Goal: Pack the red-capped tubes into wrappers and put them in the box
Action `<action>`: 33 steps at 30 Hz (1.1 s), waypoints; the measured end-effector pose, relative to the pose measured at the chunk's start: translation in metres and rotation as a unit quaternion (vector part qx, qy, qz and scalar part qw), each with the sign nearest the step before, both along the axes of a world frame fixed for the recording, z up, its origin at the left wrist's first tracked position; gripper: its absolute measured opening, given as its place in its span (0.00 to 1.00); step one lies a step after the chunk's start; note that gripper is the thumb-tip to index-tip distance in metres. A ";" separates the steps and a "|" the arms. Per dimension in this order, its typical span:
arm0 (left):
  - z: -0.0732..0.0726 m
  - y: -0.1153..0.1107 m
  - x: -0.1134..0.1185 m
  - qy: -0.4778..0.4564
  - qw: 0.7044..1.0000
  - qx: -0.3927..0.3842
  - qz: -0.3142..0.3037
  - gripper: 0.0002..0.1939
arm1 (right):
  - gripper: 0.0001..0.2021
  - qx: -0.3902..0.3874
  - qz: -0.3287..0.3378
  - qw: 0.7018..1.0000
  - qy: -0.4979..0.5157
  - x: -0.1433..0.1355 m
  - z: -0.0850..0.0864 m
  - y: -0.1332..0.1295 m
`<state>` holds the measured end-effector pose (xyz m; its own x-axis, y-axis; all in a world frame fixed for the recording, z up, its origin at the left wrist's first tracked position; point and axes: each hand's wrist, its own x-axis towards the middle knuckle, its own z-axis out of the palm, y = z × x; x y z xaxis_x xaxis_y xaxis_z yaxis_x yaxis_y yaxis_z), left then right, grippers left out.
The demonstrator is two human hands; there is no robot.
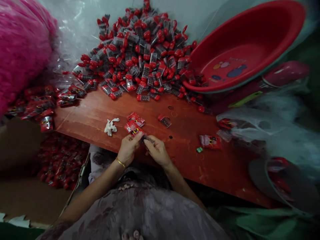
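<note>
At lower left of the frame, red packets lie inside a cardboard box below the desk, its walls keeping them together. Above, wrapped packets bunch at the desk's left end, close to the box. A crumpled white item sits apart, left of the hands. Red printed packets overlap just beyond the fingertips, apparently put there for short reaches. The left hand and right hand meet over the near edge; the fingers of both pinch a small dark piece, seemingly to steady it from either side. Its exact shape is hidden. Red-capped containers heap up behind, at top centre, leaving working room in front. One clear container lies alone, right of the printed packets. Further right are a green piece and a pink-red packet; above them, a red basin tilts towards the heap, its lower rim among the containers.
</note>
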<state>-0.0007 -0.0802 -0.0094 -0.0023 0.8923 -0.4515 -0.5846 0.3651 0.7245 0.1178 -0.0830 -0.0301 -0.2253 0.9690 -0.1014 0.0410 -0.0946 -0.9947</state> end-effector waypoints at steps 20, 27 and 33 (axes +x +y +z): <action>0.008 -0.014 -0.053 -0.055 0.996 -0.040 -0.061 0.11 | 0.15 0.147 -0.040 0.978 -0.144 -0.011 -0.002 0.026; -0.006 -0.031 -0.169 -0.072 0.926 -0.078 0.362 0.17 | 0.19 0.337 0.012 0.833 -0.438 0.010 -0.006 0.075; 0.000 -0.039 -0.160 0.000 0.932 -0.074 0.354 0.11 | 0.16 0.318 0.052 0.811 -0.488 -0.014 -0.025 0.087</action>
